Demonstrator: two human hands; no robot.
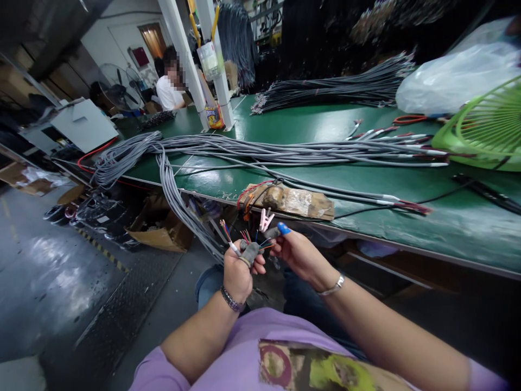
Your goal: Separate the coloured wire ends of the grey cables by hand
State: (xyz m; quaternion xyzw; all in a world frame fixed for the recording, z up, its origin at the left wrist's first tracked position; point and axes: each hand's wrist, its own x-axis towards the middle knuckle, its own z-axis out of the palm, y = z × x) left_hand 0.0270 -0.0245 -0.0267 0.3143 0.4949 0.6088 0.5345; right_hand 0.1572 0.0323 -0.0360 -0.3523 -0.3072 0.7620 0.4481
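My left hand [238,271] is closed round the end of a grey cable [191,217], with a grey cot on its thumb. Thin coloured wires [248,236] fan out of the stripped end above the fist. My right hand [299,252] is closed in a pinch on those wires, one fingertip in a grey cot and another in a blue one. A pink clip [266,219] stands just above the hands, below a wooden block [297,201] on the bench edge. The cable runs up to the green bench [448,217].
A long bundle of grey cables [285,149] lies across the bench, and another bundle [337,84] lies further back. A green fan guard [484,127] and a clear plastic bag [451,76] sit at the right. Cardboard boxes [158,231] lie on the floor. Another person [169,87] sits far left.
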